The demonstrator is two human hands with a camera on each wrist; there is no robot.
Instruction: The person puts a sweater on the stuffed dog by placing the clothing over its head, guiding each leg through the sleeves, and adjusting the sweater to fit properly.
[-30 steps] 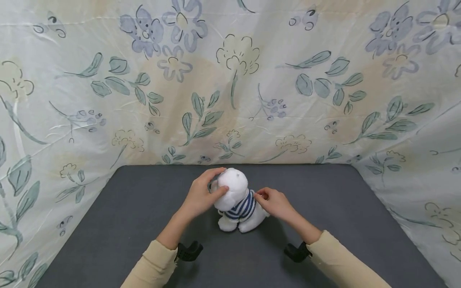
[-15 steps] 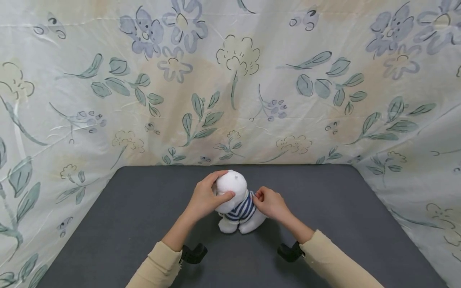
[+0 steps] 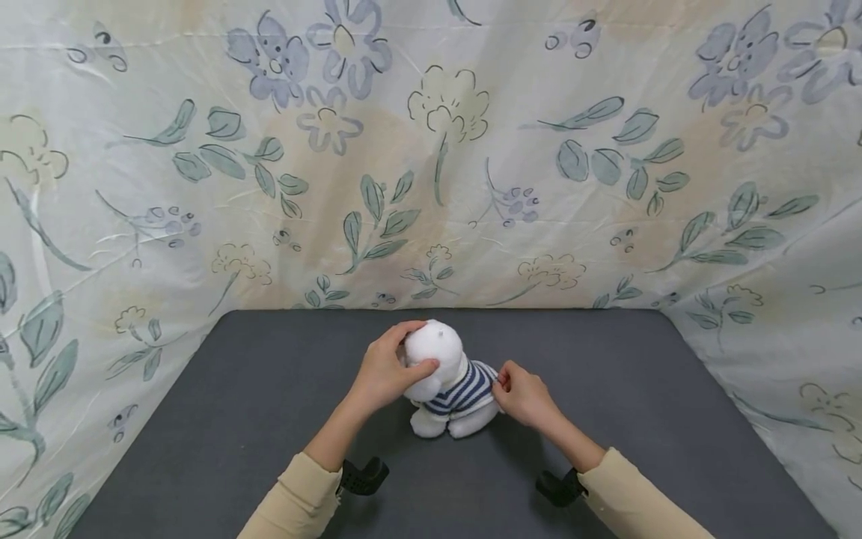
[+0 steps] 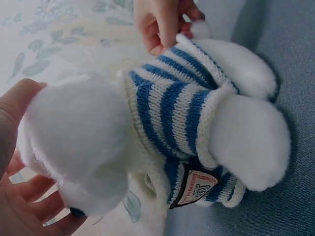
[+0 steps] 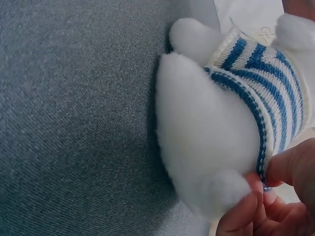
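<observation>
A white plush toy (image 3: 474,421) sits on the dark grey table, dressed in a blue and white striped knit sweater (image 3: 466,391). My left hand (image 3: 387,368) holds its round head (image 4: 74,137), thumb on one side and fingers round the other. At the toy's rear, my right hand (image 3: 524,393) pinches the sweater's back hem. In the right wrist view the hem lies between thumb and fingers (image 5: 283,169), just above the fluffy round tail (image 5: 224,191). A badge (image 4: 194,187) shows on the sweater's chest in the left wrist view. The toy's face is mostly hidden.
The dark grey table (image 3: 222,419) extends to both sides of the toy. Behind it hangs a floral cloth (image 3: 444,150), which also runs down both sides. A black wrist camera (image 3: 364,477) is strapped under the left wrist, another (image 3: 560,488) under the right.
My right hand has moved right and slightly down, drawing the sweater's hem back over the toy's body. The left hand has shifted slightly right and keeps hold of the head.
</observation>
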